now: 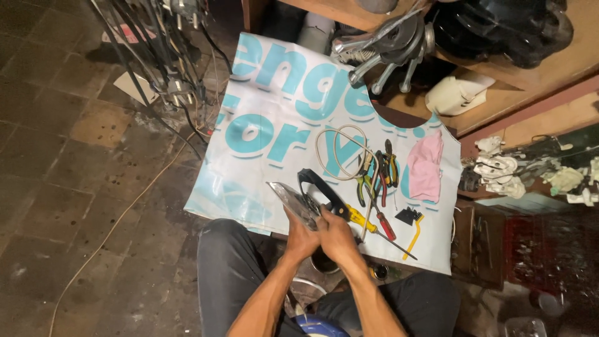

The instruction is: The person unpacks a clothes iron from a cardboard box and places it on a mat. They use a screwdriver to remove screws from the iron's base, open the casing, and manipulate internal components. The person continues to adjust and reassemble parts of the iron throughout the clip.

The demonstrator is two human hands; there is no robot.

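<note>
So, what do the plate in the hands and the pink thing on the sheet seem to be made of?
The plate looks like bare metal: grey, shiny, with glints. The pink thing looks like soft cloth: matte, crumpled, with folds. The sheet seems glossy plastic, probably a printed banner.

Both hands: left hand (301, 239), right hand (335, 236) grip metal plate (293, 201) over printed banner (268, 125); pliers (364, 181), screwdrivers (382, 221) beside.

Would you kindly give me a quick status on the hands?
Both hands, left and right, gripping metal plate. Black handle beside it. Pliers, screwdrivers close right.
</note>
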